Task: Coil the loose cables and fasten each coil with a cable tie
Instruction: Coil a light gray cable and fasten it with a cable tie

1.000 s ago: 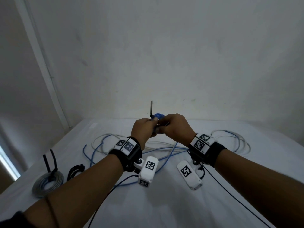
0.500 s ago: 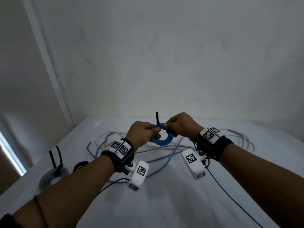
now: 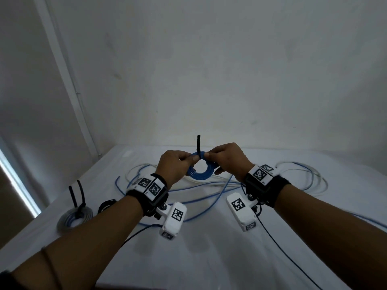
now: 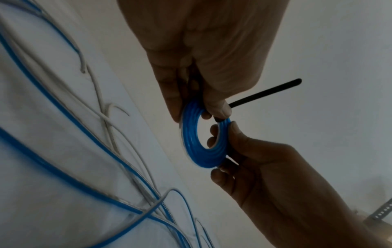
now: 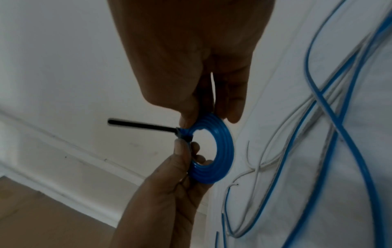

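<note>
Two hands meet above a white table [image 3: 209, 258], holding a small blue coil [image 3: 201, 172] up between them. Loose cables [image 3: 209, 195], blue and white, sprawl over the table below and beyond the fingers, well apart from the coil. Off to the left of the left fingers, near the table edge, lies a grey coil [image 3: 74, 217] with two black tie tails standing up from it; just beside it is a small black loop [image 3: 106, 205].

Largest of the things in the grasp are the hands themselves. The left hand [image 3: 174, 164] has its fingers curled on the coil's left rim, thumb on the near face, other fingers behind. The right hand [image 3: 227, 159] pinches the coil's top-right rim between thumb and fingers, its fingertips [image 5: 186, 123] just beside the tie's head.

Next, the coil stands upright, several turns wound flat, its centre open between the two sets of fingers.

Smallest, a black tie [image 3: 198, 146] wraps the coil's top, right between the two thumbs, and its tail sticks straight up past the fingertips. Its head sits against the coil, touching the left thumb [image 5: 182, 149].
</note>
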